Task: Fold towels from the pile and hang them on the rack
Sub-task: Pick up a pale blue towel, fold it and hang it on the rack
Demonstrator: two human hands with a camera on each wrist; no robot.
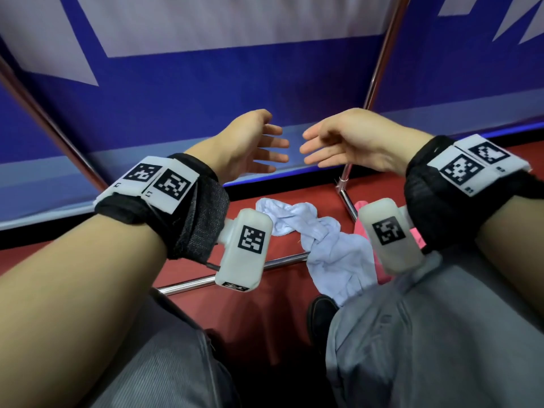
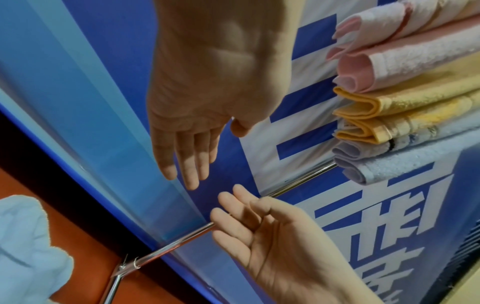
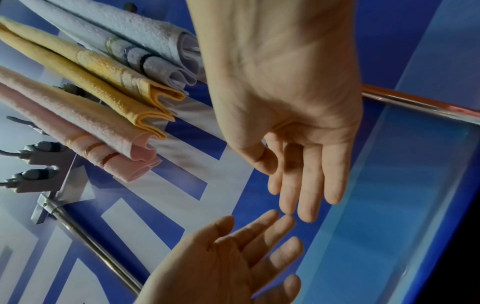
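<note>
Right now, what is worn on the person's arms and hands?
Both forearms are bare, with no sleeves or gloves. The left hand and right hand each have a black fabric wristband carrying white plates with black square markers. A white box-shaped camera unit with a marker hangs below each wrist.

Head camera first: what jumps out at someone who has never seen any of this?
Two bare hands, the left hand and the right hand, are raised with fingertips nearly meeting, holding nothing, each wrist wrapped in a black band with checkered tags. Below them a crumpled pale blue towel lies on the red floor, pink cloth peeking beside it. The wrist views show folded pink, yellow and blue towels already hanging.
</note>
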